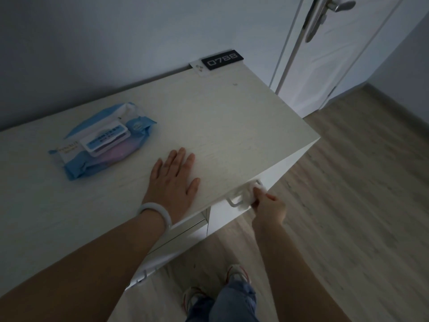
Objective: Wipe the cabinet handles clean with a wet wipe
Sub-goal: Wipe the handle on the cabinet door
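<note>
A pale wooden cabinet (pixel 232 117) fills the middle of the head view. On its front, just under the top edge at the right, is a white bar handle (pixel 234 203). My right hand (pixel 269 206) grips a white wet wipe (pixel 247 194) that is wrapped round this handle. My left hand (pixel 173 180) rests flat on the cabinet top with straight fingers, a pale bangle on its wrist. A blue pack of wet wipes (pixel 104 140) lies on the top to the left. Another white handle (pixel 141 276) shows lower on the front, beneath my left forearm.
A black plate reading 0788 (pixel 221 60) leans at the back edge of the top. A white door (pixel 336 54) with a metal lever handle (pixel 341 6) stands at the right. Wooden floor (pixel 348 205) lies to the right; my feet are below the cabinet front.
</note>
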